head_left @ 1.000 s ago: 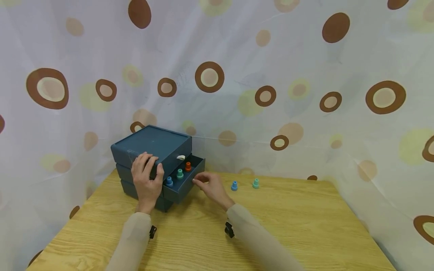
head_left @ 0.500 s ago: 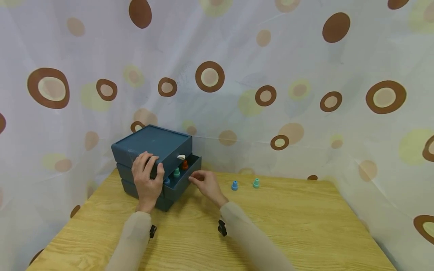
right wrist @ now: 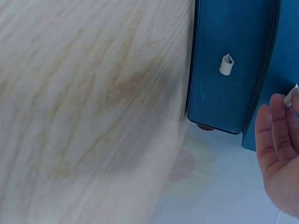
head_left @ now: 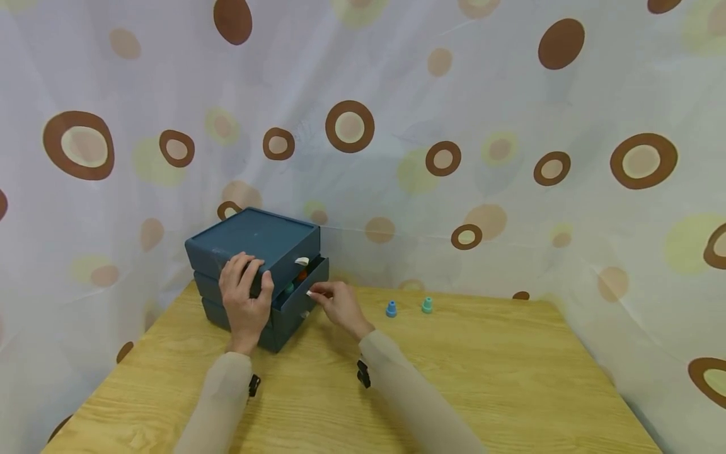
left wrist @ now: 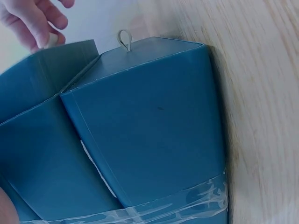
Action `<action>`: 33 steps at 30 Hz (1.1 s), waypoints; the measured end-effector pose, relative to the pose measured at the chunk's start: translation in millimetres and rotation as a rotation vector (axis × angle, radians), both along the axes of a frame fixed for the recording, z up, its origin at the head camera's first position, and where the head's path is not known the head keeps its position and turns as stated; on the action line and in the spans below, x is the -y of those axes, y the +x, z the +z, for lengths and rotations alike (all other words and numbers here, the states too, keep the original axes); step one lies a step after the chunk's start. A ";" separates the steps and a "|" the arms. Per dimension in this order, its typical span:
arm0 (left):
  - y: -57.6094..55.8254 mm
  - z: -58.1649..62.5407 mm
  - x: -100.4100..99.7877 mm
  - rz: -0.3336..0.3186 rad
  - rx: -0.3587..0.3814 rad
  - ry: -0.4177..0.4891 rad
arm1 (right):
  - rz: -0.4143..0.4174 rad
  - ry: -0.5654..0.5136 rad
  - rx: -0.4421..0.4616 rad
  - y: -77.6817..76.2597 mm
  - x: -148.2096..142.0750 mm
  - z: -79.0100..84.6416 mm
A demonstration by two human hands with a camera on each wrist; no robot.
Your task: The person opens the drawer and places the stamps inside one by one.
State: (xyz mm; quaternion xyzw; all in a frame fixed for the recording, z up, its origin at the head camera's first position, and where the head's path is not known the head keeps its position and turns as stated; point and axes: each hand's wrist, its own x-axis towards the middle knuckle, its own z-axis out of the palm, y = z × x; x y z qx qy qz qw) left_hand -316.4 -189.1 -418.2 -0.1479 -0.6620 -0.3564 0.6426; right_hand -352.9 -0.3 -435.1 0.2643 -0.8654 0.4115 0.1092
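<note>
A dark blue three-drawer box (head_left: 255, 234) stands at the back left of the table. My left hand (head_left: 245, 306) rests on its near side, fingers spread over the top edge. The middle drawer (head_left: 300, 295) is partly pulled out. My right hand (head_left: 338, 307) pinches its small white pull loop (right wrist: 290, 96) between thumb and fingers. Inside that drawer, an orange peg (head_left: 302, 275) and a green peg (head_left: 290, 288) show only in part. In the right wrist view the bottom drawer (right wrist: 224, 28) sits flush, its own white loop (right wrist: 226, 65) hanging free.
A blue peg (head_left: 391, 309) and a light green peg (head_left: 427, 306) stand upright on the wooden table (head_left: 499, 372), right of my right hand. A spotted curtain (head_left: 397, 75) hangs behind the table. Clear tape (left wrist: 187, 200) wraps round the box.
My right hand has moved left with the loop, and the middle drawer has slid farther into the box. The blue peg inside has gone from sight. My left hand has stayed put.
</note>
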 end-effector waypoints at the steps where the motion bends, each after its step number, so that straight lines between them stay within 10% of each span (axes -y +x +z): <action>1: -0.3 0.5 0.0 -0.001 -0.002 0.000 | 0.003 0.005 -0.011 -1.2 1.2 0.7; 33: 2.5 -2.5 5.4 0.008 0.051 -0.059 | 0.020 -0.015 0.033 -5.7 18.8 -0.9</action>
